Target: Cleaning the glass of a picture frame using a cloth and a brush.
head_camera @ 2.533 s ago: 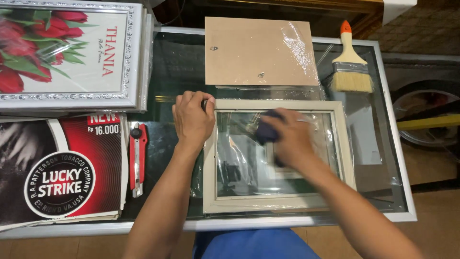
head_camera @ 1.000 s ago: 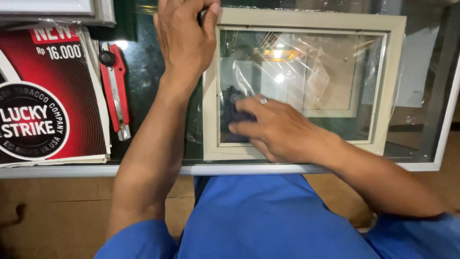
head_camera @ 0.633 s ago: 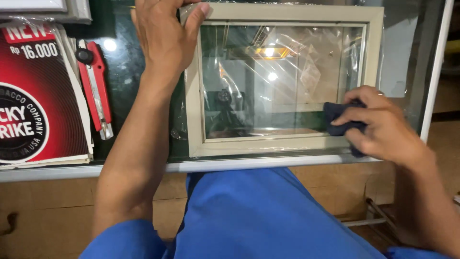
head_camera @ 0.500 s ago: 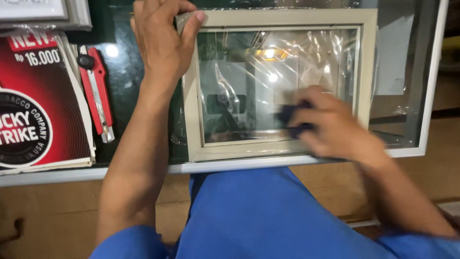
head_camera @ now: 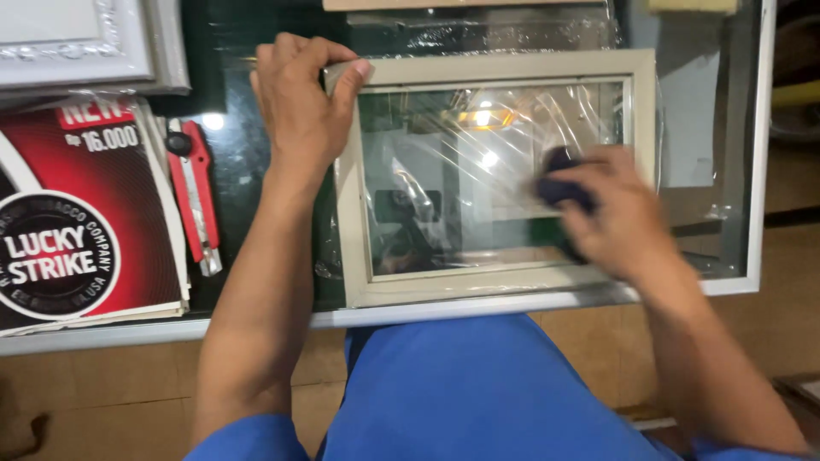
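Dark blue cloth [head_camera: 564, 188] sits bunched in the closed right hand [head_camera: 619, 218], pressed on the glass pane of the cream rectangular picture frame [head_camera: 495, 286]. The left hand [head_camera: 299, 107] grips the frame's upper-left corner on the glass-topped surface [head_camera: 752, 171]; a red utility knife [head_camera: 192, 201] lies just left.

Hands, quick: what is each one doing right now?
Left hand: gripping the top-left corner of the picture frame.
Right hand: blurred, closed on a dark cloth against the frame's glass.
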